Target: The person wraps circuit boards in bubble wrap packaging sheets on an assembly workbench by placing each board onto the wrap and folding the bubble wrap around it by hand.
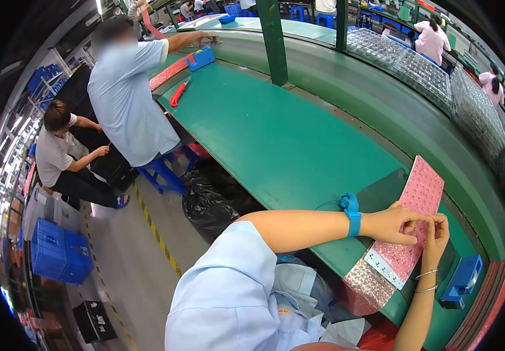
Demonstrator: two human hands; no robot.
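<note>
A long pink patterned sheet (423,182) lies slanted on the green table at the right. My left hand (395,226), a blue strap around its wrist, rests over the sheet with curled fingers. My right hand (438,229) meets it at the sheet's right edge, fingers pinched together. Whatever is between the fingertips is too small to make out. Below the hands, a white strip with dark marks (384,269) runs along the sheet's lower end. Crinkled silvery-pink wrap (370,282) hangs over the table's near edge.
A blue tape dispenser (464,282) stands right of my right hand, beside stacked reddish strips (486,304). A red-handled tool (178,95) and another blue dispenser (200,58) lie at the green table's (276,134) far end. Two people are at the left; a black bag (208,202) sits below.
</note>
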